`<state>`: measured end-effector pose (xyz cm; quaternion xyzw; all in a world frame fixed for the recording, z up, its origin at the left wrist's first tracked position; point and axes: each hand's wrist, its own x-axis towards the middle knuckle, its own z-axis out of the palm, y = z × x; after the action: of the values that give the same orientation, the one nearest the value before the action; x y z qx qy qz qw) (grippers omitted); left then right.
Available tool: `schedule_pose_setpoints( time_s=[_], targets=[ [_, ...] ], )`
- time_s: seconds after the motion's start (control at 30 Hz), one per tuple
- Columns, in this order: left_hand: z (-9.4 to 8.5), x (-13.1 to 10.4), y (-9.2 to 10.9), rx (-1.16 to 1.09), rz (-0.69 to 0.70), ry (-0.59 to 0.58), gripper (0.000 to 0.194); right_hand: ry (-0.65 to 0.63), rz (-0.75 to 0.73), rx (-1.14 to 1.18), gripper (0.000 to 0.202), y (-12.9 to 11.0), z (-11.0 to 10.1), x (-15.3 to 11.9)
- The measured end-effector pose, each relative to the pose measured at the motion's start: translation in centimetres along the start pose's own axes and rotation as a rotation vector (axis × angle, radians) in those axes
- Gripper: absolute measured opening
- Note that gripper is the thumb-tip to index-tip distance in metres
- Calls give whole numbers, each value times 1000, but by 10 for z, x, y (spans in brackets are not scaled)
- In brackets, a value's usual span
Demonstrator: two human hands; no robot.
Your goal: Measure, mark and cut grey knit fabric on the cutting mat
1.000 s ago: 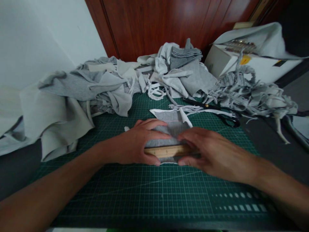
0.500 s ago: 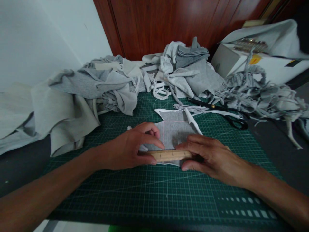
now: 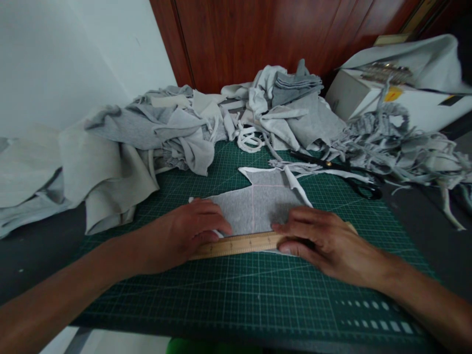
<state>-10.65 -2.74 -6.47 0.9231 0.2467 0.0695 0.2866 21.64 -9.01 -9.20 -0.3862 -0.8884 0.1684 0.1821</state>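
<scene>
A wooden ruler (image 3: 245, 243) lies across the lower part of a grey fabric piece (image 3: 265, 204) with white curled edges and thin pale lines drawn on it. My right hand (image 3: 320, 241) grips the ruler toward its right end, thumb on the near edge and fingers on the far edge. Over the ruler's left part rests my left hand (image 3: 188, 231), fingers bent, thumb and fingertips closed at the fabric's white curled edge. The ruler's left end is partly hidden beneath this hand. Under everything is a green cutting mat (image 3: 236, 300) with a grid.
Black-handled scissors (image 3: 363, 188) lie beyond the fabric, among grey fabric strips (image 3: 309, 168). Piles of grey and cream cloth (image 3: 177, 118) line the back and left. At the back right stands a white box (image 3: 357, 96), with tangled fabric strips (image 3: 401, 142) before it.
My left hand has slid left along the ruler, uncovering more of the ruler and fabric. The ruler's left part now tilts slightly nearer me. My right hand keeps its grip.
</scene>
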Motion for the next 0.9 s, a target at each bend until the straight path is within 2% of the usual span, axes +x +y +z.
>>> schedule_pose_setpoints(
  time_s=[0.23,0.53,0.73,0.9],
  targets=[
    [-1,-3,4,-35,-32,-21,24,100,23,-54,31,-6,5,-5],
    [-6,-5,9,-33,-83,-54,21,83,22,-44,35,-4,5,-11],
    [-9,2,16,44,-138,-3,15,96,45,-43,36,-5,5,-12],
    [-6,2,17,121,-105,29,13,102,39,-45,35,-5,5,-13]
  ],
)
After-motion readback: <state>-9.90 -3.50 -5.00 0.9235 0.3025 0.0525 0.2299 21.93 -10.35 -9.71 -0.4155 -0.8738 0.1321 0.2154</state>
